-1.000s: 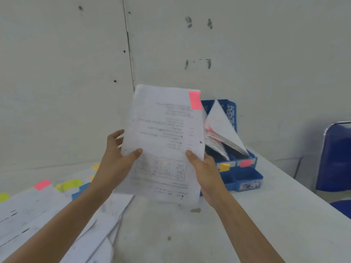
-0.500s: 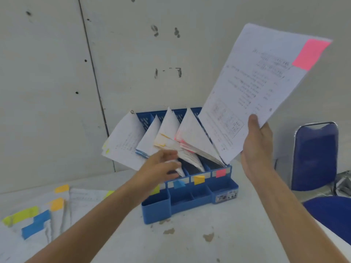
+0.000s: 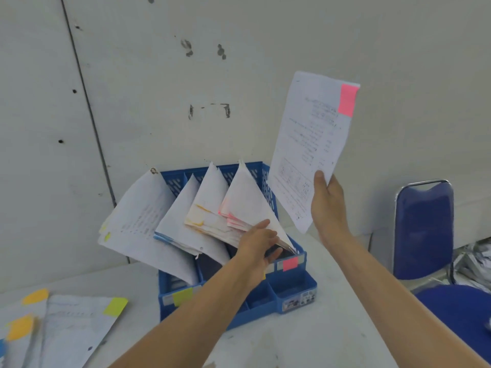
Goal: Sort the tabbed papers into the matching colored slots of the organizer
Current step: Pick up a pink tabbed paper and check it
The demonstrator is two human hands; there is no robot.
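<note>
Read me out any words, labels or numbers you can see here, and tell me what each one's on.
No text here can be read.
The pink-tabbed paper in the right hand: printed lines and a table, too blurred to read.
The filed papers in the blue organizer: faint print, too blurred.
The small sticker on the organizer's front: too small to read.
The loose papers on the table: print too faint.

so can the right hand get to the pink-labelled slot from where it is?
Probably yes: right hand, holding the pink-tabbed sheet, hangs up and right of the pink slot with open air between. The left hand on the filed stack crowds the opening.
</note>
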